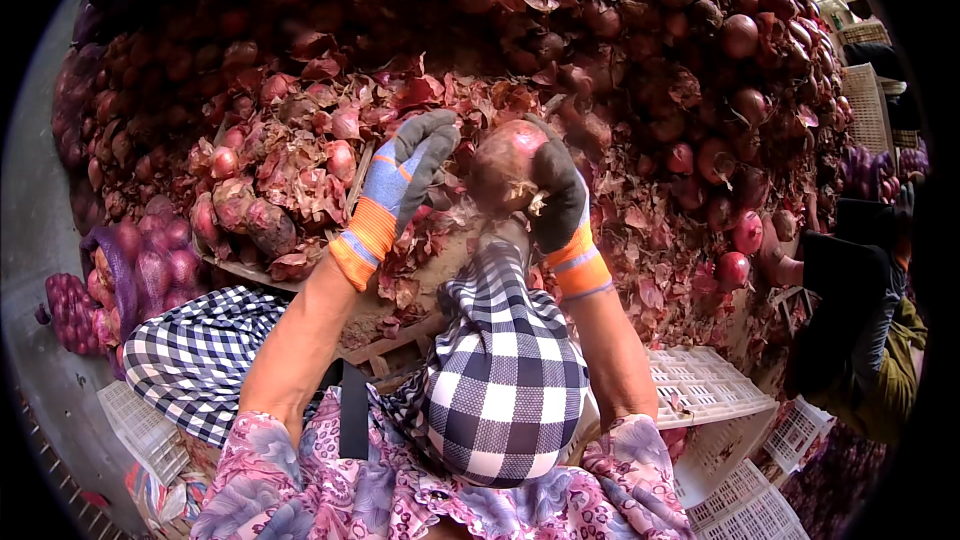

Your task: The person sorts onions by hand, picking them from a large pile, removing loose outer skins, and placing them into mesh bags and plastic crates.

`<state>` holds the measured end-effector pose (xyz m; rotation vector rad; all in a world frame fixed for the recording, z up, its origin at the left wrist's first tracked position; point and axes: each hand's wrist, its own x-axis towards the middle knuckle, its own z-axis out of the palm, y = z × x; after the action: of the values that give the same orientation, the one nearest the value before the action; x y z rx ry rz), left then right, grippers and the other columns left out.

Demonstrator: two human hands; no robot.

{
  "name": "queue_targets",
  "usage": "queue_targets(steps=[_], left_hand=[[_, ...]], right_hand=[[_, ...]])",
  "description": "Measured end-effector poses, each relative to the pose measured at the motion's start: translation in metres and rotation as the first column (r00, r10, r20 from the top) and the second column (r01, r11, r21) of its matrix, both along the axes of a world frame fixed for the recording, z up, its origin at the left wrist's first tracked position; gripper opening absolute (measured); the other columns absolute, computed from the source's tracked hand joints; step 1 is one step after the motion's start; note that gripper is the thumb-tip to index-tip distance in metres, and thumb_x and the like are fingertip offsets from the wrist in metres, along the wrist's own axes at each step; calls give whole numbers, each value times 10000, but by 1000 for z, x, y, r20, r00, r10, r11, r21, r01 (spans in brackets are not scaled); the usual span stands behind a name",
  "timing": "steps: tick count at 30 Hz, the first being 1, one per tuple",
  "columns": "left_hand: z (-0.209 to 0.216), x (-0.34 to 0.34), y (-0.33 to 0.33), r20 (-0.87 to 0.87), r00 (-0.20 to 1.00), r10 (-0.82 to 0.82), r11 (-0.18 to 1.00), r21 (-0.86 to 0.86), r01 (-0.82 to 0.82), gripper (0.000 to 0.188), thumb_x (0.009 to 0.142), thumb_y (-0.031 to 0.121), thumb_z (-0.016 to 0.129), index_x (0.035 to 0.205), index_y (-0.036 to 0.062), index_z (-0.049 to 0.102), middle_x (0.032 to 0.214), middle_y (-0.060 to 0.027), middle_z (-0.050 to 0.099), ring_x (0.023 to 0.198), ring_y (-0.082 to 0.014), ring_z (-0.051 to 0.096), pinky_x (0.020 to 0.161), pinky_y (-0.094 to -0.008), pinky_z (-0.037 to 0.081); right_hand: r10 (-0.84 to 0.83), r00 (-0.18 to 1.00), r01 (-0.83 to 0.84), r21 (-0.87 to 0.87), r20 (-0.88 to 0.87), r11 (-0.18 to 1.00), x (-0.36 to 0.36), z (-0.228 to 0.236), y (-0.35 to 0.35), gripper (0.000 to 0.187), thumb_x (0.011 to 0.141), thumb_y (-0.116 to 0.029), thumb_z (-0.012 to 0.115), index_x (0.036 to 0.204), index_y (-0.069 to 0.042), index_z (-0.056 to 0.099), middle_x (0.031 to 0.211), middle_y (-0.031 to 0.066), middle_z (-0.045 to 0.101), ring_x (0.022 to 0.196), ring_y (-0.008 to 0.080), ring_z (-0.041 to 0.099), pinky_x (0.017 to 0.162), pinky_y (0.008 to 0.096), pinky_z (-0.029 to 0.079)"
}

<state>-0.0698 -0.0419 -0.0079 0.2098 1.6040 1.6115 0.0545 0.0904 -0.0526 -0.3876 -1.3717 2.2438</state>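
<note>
A large red onion [503, 166] with loose papery skin is held in my right hand [562, 185], its gloved fingers wrapped round the right side. My left hand [418, 162] is just left of the onion, apart from it. Its fingers are curled closed, and what they hold, if anything, is hidden. Both gloves are dark grey over the fingers, with blue and orange cuffs. Below my hands lie loose onion skins [420, 90]. Left of my left hand, a shallow crate or tray holds skins and several onions [268, 225].
A large heap of red onions [740, 35] rises ahead and to the right. Purple mesh sacks of onions [155, 265] stand at the left. White plastic crates [710, 385] are at my lower right. Another person's clothed legs [885, 350] show at the right edge.
</note>
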Motion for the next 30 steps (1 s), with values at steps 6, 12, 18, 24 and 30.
queue_targets(steps=[6, 12, 18, 24, 30], left_hand=[[-38, 0, 0, 171, 985, -21, 929, 367, -44, 305, 896, 166, 532, 1166, 24, 531, 1094, -57, 596, 1038, -152, 548, 944, -315, 432], [-45, -13, -8, 703, 711, -9, 885, 337, -322, 519, 874, 445, 506, 1201, 43, 503, 1135, -120, 581, 1016, -288, 578, 912, -453, 462], [-38, -6, -2, 777, 628, 39, 842, 313, -440, 479, 821, 420, 588, 1165, 93, 527, 1150, -110, 571, 1036, -306, 562, 880, -490, 475], [-32, -15, 3, 752, 653, 93, 854, 277, -440, 372, 806, 416, 588, 1089, 175, 574, 1113, -61, 587, 1022, -275, 563, 844, -519, 486], [-49, -4, 9, 746, 640, 184, 836, 223, -501, 342, 827, 397, 571, 1079, 166, 582, 1104, -68, 588, 1019, -273, 562, 833, -516, 490]], right_hand=[[-144, 962, 112, 146, 232, 983, -16, -21, 0, 329, 830, -226, 626, 1046, 21, 609, 875, 72, 644, 745, 122, 596, 646, 241, 486], [-80, 954, 96, -39, 288, 995, -7, 35, -23, 404, 794, -133, 688, 1149, -4, 543, 967, 76, 615, 794, 142, 599, 718, 249, 508], [-232, 971, 48, 899, 60, 434, -6, 24, -30, 360, 711, -14, 678, 1045, -113, 587, 928, 87, 574, 786, 284, 607, 650, 358, 511], [-229, 771, -475, 777, 594, 414, 34, -36, -12, 207, 784, -182, 640, 988, -162, 609, 960, 113, 609, 795, 281, 628, 650, 357, 513], [-184, 978, -25, 933, 97, 358, -11, 25, -11, 335, 673, -165, 746, 974, -128, 604, 866, 64, 588, 721, 244, 604, 612, 326, 500]])
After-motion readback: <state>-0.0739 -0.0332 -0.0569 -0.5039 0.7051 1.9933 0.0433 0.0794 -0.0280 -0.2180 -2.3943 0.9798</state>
